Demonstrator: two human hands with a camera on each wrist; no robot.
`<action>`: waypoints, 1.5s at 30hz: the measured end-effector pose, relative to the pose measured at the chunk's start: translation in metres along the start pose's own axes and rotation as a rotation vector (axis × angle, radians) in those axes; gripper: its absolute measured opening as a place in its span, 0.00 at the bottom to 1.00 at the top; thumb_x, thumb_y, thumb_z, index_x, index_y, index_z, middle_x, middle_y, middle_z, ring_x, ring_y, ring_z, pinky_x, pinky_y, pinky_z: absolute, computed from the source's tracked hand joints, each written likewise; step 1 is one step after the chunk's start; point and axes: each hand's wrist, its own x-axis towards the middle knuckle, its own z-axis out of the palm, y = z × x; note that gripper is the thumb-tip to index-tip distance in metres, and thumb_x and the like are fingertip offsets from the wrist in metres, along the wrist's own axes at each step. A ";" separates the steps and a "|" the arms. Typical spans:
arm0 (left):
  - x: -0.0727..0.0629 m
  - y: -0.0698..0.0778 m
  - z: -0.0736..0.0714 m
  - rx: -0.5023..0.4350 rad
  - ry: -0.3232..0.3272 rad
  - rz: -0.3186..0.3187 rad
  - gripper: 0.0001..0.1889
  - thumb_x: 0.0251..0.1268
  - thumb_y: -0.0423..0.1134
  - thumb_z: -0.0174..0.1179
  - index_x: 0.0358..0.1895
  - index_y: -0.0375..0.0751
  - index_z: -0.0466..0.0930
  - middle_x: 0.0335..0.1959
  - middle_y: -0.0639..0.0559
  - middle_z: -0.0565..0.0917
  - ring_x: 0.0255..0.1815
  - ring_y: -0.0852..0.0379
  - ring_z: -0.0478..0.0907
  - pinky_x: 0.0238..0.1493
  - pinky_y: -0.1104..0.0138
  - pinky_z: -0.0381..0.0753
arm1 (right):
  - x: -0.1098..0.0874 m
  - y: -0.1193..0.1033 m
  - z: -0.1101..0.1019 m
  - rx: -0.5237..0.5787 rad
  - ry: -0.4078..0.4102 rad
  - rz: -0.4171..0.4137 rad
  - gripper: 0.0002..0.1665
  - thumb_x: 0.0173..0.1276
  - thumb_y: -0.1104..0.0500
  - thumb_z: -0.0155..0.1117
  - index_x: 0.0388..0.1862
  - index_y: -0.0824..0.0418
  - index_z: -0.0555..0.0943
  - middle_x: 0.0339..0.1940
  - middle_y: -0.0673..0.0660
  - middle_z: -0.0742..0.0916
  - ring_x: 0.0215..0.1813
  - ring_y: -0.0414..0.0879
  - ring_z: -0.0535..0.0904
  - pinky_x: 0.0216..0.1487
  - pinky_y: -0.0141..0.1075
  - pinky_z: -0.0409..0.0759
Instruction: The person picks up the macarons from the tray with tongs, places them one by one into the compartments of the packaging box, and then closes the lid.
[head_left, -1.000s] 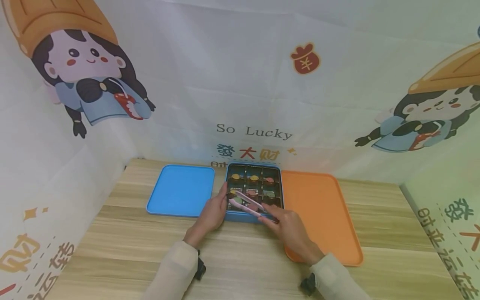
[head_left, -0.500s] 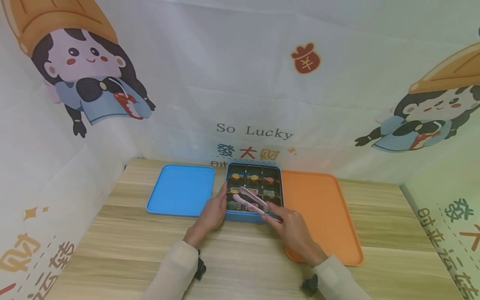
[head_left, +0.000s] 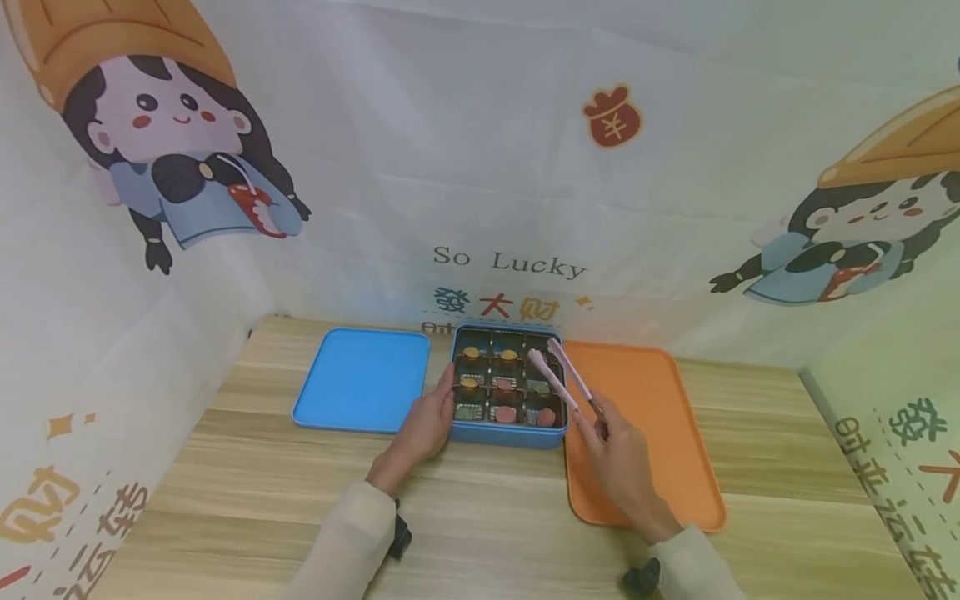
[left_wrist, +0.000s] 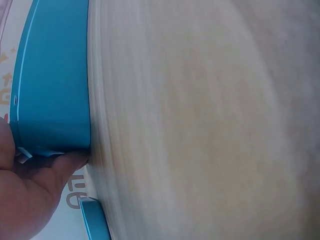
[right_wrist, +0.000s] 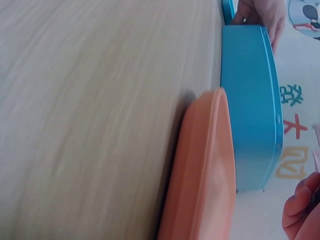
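Observation:
A blue tin box [head_left: 510,434] with a dark compartmented insert stands at the table's far side. Small round yellow, pink and green pieces lie in its compartments, such as a yellow piece [head_left: 508,355] and a pink piece [head_left: 506,414]. My left hand [head_left: 426,423] rests against the box's left wall, fingers fairly straight along it. In the left wrist view, its thumb [left_wrist: 70,164] touches low on the wall near the table. My right hand [head_left: 622,462] holds pink tongs [head_left: 557,379] over the box's right column. Their tips stand apart, and I see nothing between them.
Left of the box lies a flat blue tray or lid [head_left: 363,379]. An orange tray [head_left: 660,433] lies directly to its right, partly under my right forearm. Behind the wooden table [head_left: 480,517] hangs a printed white cloth [head_left: 480,167].
My right hand has moved right with the tongs, whose tips shifted from the box's left-middle area to its upper right. The front compartments are now uncovered. My left hand has stayed put.

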 end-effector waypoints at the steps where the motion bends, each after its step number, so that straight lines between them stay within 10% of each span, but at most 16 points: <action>1: 0.000 0.000 0.000 0.003 0.005 0.004 0.28 0.80 0.33 0.41 0.78 0.31 0.49 0.34 0.30 0.82 0.13 0.59 0.61 0.34 0.57 0.80 | 0.000 0.002 -0.002 -0.015 0.016 0.006 0.21 0.68 0.59 0.68 0.58 0.65 0.79 0.17 0.46 0.70 0.18 0.35 0.60 0.16 0.28 0.59; 6: 0.001 0.001 0.000 0.003 0.002 -0.003 0.28 0.80 0.33 0.41 0.78 0.31 0.49 0.28 0.35 0.79 0.11 0.61 0.58 0.30 0.61 0.77 | -0.002 0.012 -0.012 -0.084 0.038 0.061 0.24 0.70 0.60 0.65 0.62 0.66 0.75 0.18 0.49 0.72 0.18 0.37 0.61 0.17 0.30 0.59; 16: 0.000 0.002 -0.001 -0.004 -0.006 -0.029 0.28 0.80 0.34 0.40 0.78 0.32 0.49 0.69 0.32 0.69 0.20 0.48 0.75 0.47 0.53 0.82 | -0.017 0.030 -0.024 -0.162 0.037 0.146 0.22 0.71 0.59 0.64 0.59 0.69 0.75 0.14 0.49 0.70 0.16 0.39 0.60 0.16 0.32 0.57; 24: -0.001 0.002 -0.002 -0.015 0.001 -0.026 0.28 0.80 0.34 0.41 0.78 0.31 0.49 0.70 0.33 0.68 0.56 0.39 0.80 0.62 0.50 0.76 | -0.027 0.037 -0.030 -0.173 -0.027 0.166 0.21 0.71 0.59 0.64 0.58 0.68 0.75 0.15 0.50 0.72 0.16 0.41 0.63 0.17 0.34 0.60; 31: 0.000 0.002 -0.001 -0.011 -0.004 -0.029 0.28 0.80 0.34 0.41 0.78 0.32 0.50 0.70 0.33 0.68 0.23 0.51 0.76 0.51 0.52 0.82 | -0.029 0.037 -0.034 -0.228 -0.175 0.244 0.25 0.71 0.54 0.64 0.61 0.66 0.75 0.16 0.52 0.75 0.18 0.45 0.69 0.17 0.38 0.65; 41: -0.001 0.001 0.000 -0.014 0.000 -0.032 0.28 0.80 0.34 0.41 0.78 0.31 0.50 0.71 0.34 0.67 0.58 0.38 0.79 0.62 0.50 0.76 | -0.027 0.036 -0.037 -0.297 -0.342 0.317 0.17 0.70 0.48 0.63 0.35 0.60 0.74 0.14 0.51 0.70 0.18 0.46 0.68 0.15 0.37 0.62; 45: -0.001 0.003 -0.001 -0.019 -0.004 -0.034 0.28 0.80 0.34 0.40 0.78 0.32 0.49 0.71 0.34 0.67 0.40 0.40 0.83 0.58 0.51 0.79 | -0.025 0.035 -0.038 -0.297 -0.338 0.297 0.17 0.69 0.48 0.64 0.33 0.61 0.74 0.14 0.50 0.69 0.17 0.45 0.67 0.15 0.36 0.61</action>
